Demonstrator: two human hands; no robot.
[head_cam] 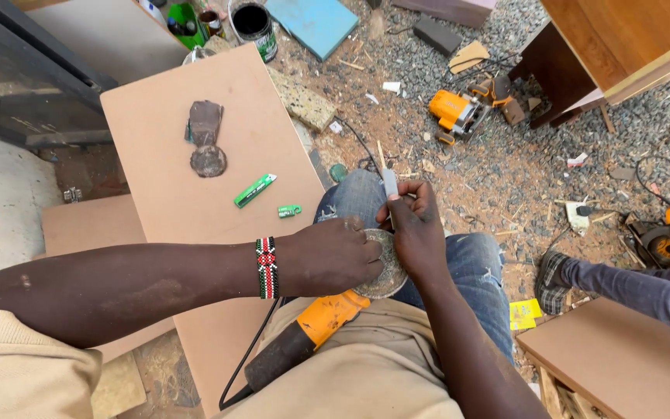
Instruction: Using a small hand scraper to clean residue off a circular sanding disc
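A round grey disc (388, 268) is sitting on the head of an orange angle grinder (327, 318) that is lying across the person's lap, its black handle and cord trailing down toward the body. The left hand (331, 256) is gripping the disc's edge, fingers closed on it, while the right hand (416, 233) is pressing down on the disc from the far side and pinching a thin pale strip (390, 183) upright between its fingertips. Judging by this, the disc is seated but still being worked on; the grinder is not being held for use. On the brown board (195, 202) beside the knee, a worn disc (208, 161), a green knife (255, 190) and a small green piece (289, 210) are lying apart. Another person's sleeve (645, 291) is reaching in at the right.
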